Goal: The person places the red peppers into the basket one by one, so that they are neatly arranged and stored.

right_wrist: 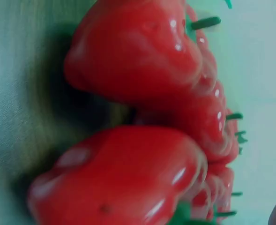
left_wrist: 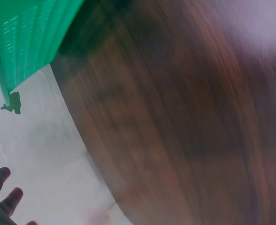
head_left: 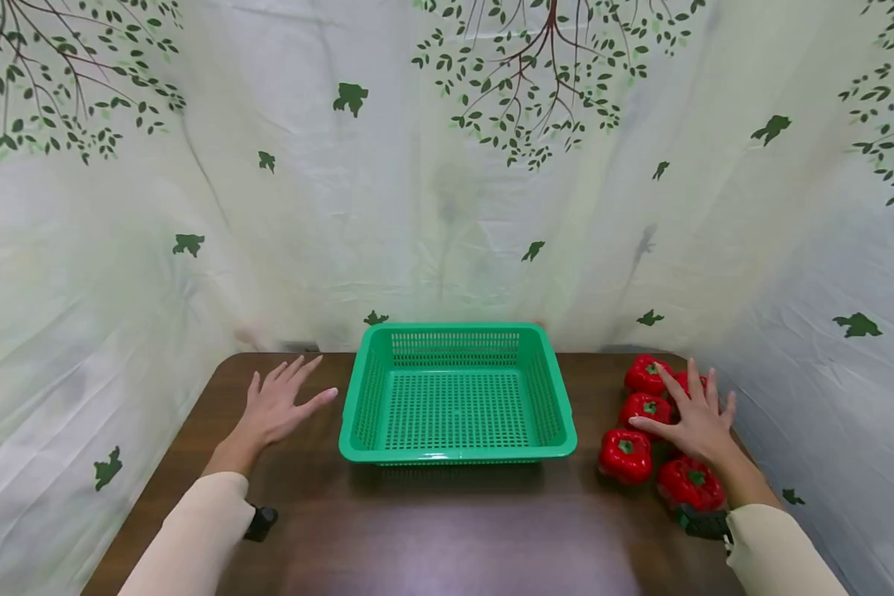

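Several red bell peppers [head_left: 625, 457] with green stems stand grouped on the right of the table; the right wrist view shows the peppers [right_wrist: 128, 51] close up. Over this group my right hand [head_left: 696, 422] is spread with its fingers extended, partly covering the peppers behind; whether it touches any cannot be told. A green perforated plastic basket [head_left: 458, 456] stands in the middle. To its left, my left hand [head_left: 276, 407] is held over the table with spread fingers and nothing in it. Its fingertips [left_wrist: 11, 199] show at the lower left of the left wrist view.
The dark brown wooden table [head_left: 447, 530] has its far edge just behind the basket. A pale curtain [head_left: 447, 207] printed with leaves and branches hangs behind and along both sides. Dark straps sit at both wrists.
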A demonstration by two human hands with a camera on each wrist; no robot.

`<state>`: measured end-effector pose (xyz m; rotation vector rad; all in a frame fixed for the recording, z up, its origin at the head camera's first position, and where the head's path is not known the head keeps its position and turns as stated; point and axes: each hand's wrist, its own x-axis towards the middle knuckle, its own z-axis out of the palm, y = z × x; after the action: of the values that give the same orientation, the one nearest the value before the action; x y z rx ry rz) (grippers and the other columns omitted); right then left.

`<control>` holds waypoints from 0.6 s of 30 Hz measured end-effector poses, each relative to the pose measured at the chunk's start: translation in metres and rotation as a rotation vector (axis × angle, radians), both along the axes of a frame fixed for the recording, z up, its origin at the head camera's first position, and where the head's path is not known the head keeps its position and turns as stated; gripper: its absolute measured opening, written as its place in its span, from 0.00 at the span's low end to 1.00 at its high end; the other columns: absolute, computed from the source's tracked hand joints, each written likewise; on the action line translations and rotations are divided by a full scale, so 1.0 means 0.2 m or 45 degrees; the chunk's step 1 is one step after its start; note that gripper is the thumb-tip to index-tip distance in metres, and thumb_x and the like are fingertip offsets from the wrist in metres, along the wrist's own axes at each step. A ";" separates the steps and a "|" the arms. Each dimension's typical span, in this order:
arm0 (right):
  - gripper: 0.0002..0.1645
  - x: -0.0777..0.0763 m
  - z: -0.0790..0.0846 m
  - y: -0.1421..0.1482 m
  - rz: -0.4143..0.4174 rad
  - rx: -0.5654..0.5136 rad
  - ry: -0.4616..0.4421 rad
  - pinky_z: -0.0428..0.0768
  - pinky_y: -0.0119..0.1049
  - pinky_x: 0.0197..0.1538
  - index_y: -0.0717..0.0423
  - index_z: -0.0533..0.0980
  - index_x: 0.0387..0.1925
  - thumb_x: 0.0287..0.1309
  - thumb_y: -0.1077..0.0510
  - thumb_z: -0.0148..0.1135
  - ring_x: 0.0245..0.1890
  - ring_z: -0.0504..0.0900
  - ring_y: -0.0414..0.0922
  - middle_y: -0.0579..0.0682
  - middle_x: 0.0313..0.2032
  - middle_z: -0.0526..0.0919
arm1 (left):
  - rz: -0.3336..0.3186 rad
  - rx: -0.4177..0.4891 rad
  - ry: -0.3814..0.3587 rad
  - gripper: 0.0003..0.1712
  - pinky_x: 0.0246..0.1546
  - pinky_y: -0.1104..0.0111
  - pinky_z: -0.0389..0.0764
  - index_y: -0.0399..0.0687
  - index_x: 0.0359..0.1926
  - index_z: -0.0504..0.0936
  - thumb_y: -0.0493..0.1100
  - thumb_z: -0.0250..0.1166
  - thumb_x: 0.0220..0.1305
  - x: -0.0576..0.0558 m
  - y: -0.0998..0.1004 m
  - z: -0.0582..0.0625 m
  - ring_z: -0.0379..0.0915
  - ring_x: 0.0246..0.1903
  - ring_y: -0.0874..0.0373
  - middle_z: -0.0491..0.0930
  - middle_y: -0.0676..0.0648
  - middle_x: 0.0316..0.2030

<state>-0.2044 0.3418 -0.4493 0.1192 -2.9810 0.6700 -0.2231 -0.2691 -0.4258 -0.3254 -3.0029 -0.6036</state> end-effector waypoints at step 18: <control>0.56 0.23 -0.12 0.15 -0.072 -0.287 0.169 0.47 0.80 0.52 0.61 0.50 0.73 0.50 0.47 0.69 0.67 0.41 0.74 0.72 0.71 0.41 | 0.072 0.593 -0.295 0.39 0.55 0.41 0.69 0.40 0.71 0.56 0.59 0.54 0.70 0.00 0.10 -0.11 0.62 0.62 0.33 0.63 0.29 0.64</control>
<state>-0.1591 0.3726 -0.4743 0.0614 -2.7494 0.9451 -0.2228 -0.2491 -0.4473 -0.1472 -2.9340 -1.3809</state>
